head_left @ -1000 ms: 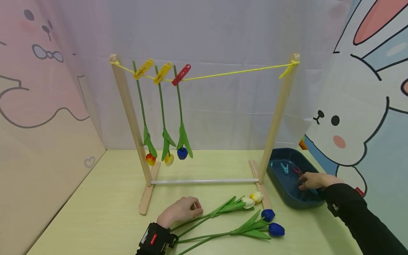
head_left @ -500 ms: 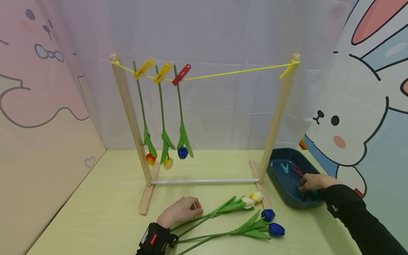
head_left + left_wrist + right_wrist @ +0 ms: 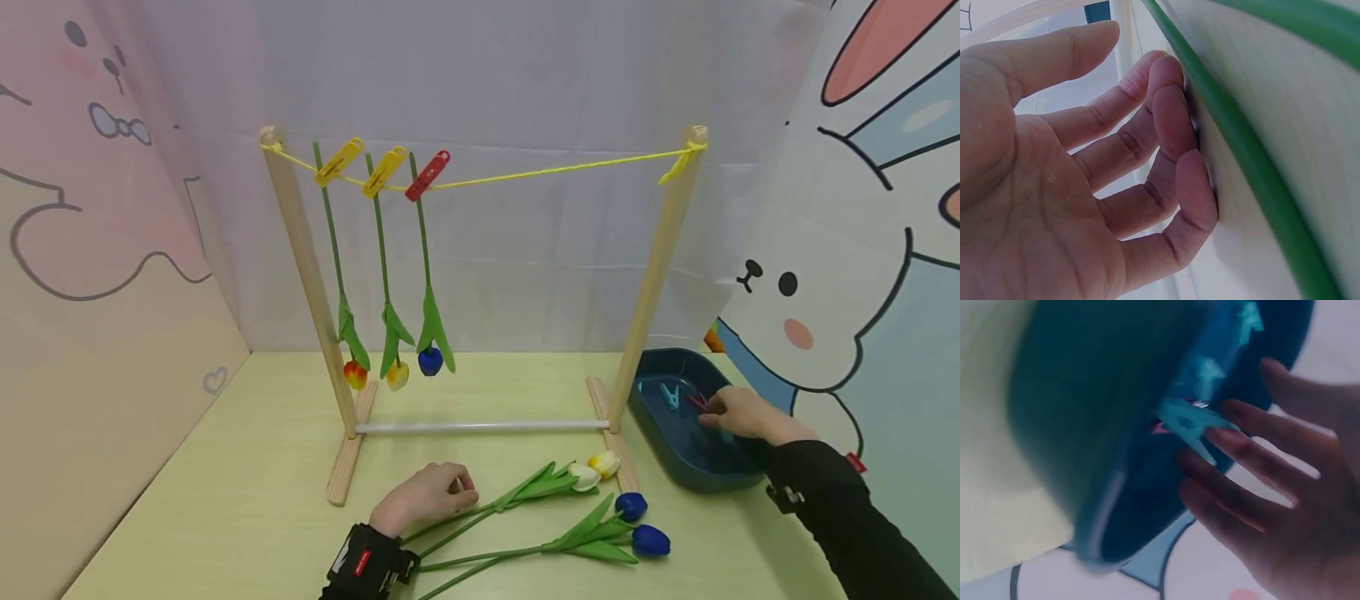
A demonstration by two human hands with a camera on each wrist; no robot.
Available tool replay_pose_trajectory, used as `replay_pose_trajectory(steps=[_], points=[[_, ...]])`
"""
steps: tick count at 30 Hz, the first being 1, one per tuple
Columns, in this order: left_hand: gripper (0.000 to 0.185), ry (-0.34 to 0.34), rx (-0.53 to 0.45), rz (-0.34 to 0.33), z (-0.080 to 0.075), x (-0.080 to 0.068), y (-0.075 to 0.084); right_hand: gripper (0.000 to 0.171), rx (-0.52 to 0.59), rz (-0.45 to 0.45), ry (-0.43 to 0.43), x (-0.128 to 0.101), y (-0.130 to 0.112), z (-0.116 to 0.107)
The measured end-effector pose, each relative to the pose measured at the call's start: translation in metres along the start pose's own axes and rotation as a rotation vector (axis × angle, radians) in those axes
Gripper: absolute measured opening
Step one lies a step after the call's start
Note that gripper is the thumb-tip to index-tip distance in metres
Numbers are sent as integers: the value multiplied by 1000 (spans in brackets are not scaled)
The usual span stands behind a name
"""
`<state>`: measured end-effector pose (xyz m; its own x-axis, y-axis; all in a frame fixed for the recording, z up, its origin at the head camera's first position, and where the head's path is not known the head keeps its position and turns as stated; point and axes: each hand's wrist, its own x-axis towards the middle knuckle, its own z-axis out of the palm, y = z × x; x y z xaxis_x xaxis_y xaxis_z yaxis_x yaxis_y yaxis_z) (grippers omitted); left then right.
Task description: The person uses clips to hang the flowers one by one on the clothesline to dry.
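Note:
My left hand [image 3: 431,494] rests on the pale green table, fingers loosely curled and holding nothing. In the left wrist view its fingertips [image 3: 1175,119] touch the table beside a green tulip stem [image 3: 1235,144]. Several artificial tulips lie to its right: white [image 3: 584,477], yellow [image 3: 604,463] and two blue [image 3: 650,540]. My right hand [image 3: 731,412] is inside the dark blue tray [image 3: 660,442], next to a red clip [image 3: 697,401]. In the blurred right wrist view its spread fingers [image 3: 1241,462] touch a teal clip [image 3: 1188,422].
A wooden rack [image 3: 303,250] with a yellow string [image 3: 555,171] stands behind the tulips. Three tulips hang head down from it on two yellow clips [image 3: 337,162] and a red one [image 3: 427,176]. Another teal clip [image 3: 669,396] lies in the tray. Cartoon panels wall both sides.
My right hand has moved from the near part of the tray toward its far side, up to the red clip. The left hand has not moved.

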<state>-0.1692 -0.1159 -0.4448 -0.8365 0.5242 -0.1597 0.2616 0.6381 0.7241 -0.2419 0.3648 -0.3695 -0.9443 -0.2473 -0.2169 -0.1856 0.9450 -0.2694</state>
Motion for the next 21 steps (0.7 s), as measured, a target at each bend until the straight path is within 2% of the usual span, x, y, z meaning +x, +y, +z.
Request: replay_pose_trajectory(steps=[4,9,11,13,15,17,18,21], points=[[13,2,6,-9,0,-1,1,20,-4,-31,252,-5,-14,-4],[13,0,-1,-14,2,0,2,13,56,-58,588,-14,-37,1],[13,0,-2,-15,2,1,2,12,99,-79,693,-8,-35,9],[13,-2,-2,-14,2,2,2,13,123,-102,796,7,-19,26],[13,-3,-3,-15,3,2,1,16,139,-118,873,23,-3,42],[13,-3,-2,-16,3,2,1,20,156,-137,934,33,2,55],[13,-2,-1,-15,2,2,1,22,178,-143,950,32,-4,56],[13,2,2,-16,1,1,0,28,278,-157,971,13,-47,44]])
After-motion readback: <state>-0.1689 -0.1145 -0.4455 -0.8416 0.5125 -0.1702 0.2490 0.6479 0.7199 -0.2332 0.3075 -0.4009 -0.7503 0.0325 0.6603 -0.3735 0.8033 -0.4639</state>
